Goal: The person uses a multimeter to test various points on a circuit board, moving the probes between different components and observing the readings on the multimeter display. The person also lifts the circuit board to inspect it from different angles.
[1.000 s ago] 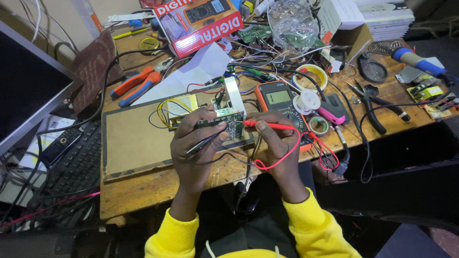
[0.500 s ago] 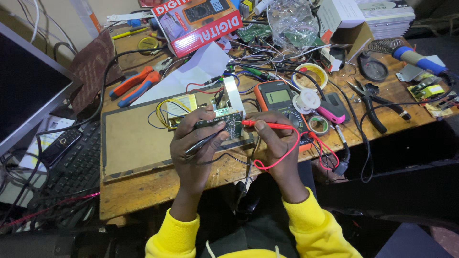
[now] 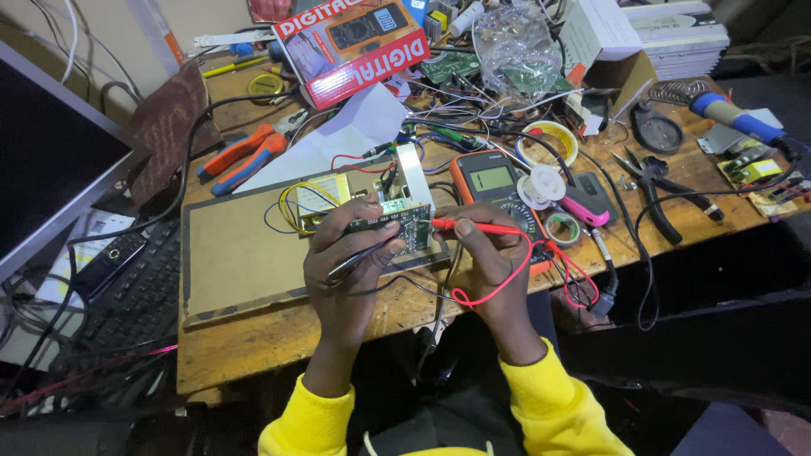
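Left hand (image 3: 351, 257) closes its fingers round a black test probe (image 3: 359, 257) while steadying a small green circuit board (image 3: 397, 224), which sits on a flat brown hardboard panel (image 3: 241, 253) at the front of the cluttered wooden bench (image 3: 253, 346). Right hand (image 3: 486, 257) pinches a red test probe (image 3: 473, 226), tip at the board's right edge. Orange-cased digital multimeter (image 3: 490, 181) lies just behind the right hand.

**Colours on the bench**

I see a green circuit board (image 3: 397, 221) and a red test probe (image 3: 473, 226) with its looping red lead (image 3: 498, 283). The multimeter (image 3: 494, 181) is orange with a grey screen. My sleeves (image 3: 541, 405) are bright yellow. The pliers (image 3: 241, 156) have orange-and-blue handles; the box (image 3: 351, 42) is red with white lettering.
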